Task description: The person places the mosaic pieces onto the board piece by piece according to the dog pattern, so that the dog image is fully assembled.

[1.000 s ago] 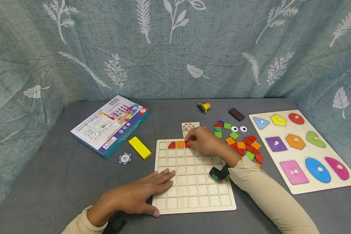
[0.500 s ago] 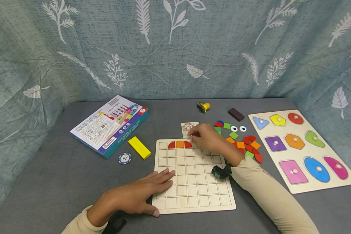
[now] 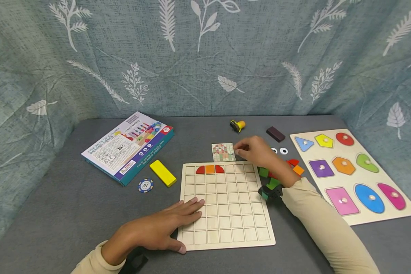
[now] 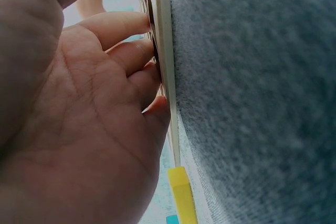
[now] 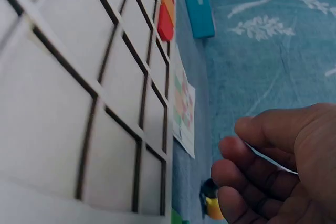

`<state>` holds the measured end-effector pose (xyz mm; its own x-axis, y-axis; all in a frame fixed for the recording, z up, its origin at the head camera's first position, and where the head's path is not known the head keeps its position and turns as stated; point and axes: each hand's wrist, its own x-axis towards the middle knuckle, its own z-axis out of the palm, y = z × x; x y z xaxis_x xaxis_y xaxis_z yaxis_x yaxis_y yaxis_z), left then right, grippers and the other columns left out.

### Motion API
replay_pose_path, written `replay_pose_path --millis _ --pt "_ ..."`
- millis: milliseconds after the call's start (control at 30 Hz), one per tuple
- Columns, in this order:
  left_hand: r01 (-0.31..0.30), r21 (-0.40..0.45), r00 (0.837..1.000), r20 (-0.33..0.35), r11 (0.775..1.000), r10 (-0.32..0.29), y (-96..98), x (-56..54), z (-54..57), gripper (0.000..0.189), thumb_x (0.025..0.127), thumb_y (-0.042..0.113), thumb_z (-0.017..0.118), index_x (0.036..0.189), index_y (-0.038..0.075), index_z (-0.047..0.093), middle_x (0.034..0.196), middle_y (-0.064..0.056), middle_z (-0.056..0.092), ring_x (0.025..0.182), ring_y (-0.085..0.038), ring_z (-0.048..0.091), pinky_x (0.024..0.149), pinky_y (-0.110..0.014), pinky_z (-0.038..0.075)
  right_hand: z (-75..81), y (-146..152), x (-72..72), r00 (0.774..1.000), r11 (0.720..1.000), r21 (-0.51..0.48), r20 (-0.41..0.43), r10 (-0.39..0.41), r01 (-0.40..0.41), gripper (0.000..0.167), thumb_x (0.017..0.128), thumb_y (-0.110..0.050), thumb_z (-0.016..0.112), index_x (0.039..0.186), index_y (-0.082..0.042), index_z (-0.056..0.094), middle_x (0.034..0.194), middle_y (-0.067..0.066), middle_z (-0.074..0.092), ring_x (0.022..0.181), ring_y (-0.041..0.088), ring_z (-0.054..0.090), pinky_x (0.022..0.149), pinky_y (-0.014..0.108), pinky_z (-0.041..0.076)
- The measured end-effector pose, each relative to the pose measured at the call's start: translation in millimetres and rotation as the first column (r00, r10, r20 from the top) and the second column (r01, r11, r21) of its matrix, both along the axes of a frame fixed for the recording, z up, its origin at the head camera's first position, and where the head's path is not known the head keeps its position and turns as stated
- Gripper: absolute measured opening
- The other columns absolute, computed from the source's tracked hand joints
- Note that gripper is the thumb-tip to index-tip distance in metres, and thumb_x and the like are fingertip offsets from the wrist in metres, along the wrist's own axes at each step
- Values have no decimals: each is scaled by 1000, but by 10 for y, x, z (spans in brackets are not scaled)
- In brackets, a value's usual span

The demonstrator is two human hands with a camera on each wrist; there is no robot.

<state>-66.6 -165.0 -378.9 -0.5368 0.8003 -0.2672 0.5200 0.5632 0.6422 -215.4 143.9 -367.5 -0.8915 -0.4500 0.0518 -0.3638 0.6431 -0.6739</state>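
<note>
My left hand (image 3: pixel 164 226) rests with spread fingers on the left edge of a wooden grid board (image 3: pixel 226 205); the left wrist view shows its fingertips on the board's rim. In the board's top row lie a red quarter-circle tile (image 3: pixel 200 169), an orange square tile (image 3: pixel 210 169) and a second red quarter-circle tile (image 3: pixel 219 169). Behind the board is a small pattern card (image 3: pixel 222 152). My right hand (image 3: pixel 258 154) hovers by the card's right edge, fingers loosely curled, nothing between thumb and fingertips in the right wrist view.
Partly hidden under the right forearm are loose tiles (image 3: pixel 298 170). A shape puzzle board (image 3: pixel 351 182) lies at right, a dark block (image 3: pixel 275 134) and yellow-black toy (image 3: pixel 238 126) at the back. At left are a box (image 3: pixel 130 146), yellow block (image 3: pixel 163 173) and poker chip (image 3: pixel 145 185).
My right hand has let go of the second red quarter-circle tile in the top row and moved right and back, uncovering the pattern card. The left hand stays put.
</note>
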Motion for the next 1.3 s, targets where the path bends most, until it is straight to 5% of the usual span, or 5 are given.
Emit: replay_pose_path --millis 233,400,800,1300 --pt "-3 -3 1000 1 1000 3 -10 0 -7 82 82 26 78 150 6 36 162 4 11 147 -17 4 118 -39 7 14 104 -63 998 1000 -2 62 -14 14 21 98 -8 58 113 1 69 110 13 67 98 27 62 80 41 53" --pt "6 5 1000 -14 1000 -6 -13 3 -15 82 82 26 78 150 5 36 162 3 12 148 -18 4 118 -38 7 0 204 -102 999 999 38 27 -31 30 22 98 -6 57 114 2 69 113 16 65 103 32 59 86 45 50" --pt "-19 0 1000 12 1000 19 -10 13 -6 82 82 25 79 150 7 36 162 6 11 147 -16 3 118 -40 7 -39 415 -232 995 984 160 -63 -71 80 22 94 1 58 113 6 68 111 20 65 101 34 60 84 47 50" --pt "-21 8 1000 17 1000 21 -30 15 -10 83 81 27 79 150 8 37 162 6 11 147 -16 4 118 -41 9 -92 448 -287 999 969 245 -41 -19 29 27 92 5 58 117 3 68 123 25 60 99 33 56 76 41 45"
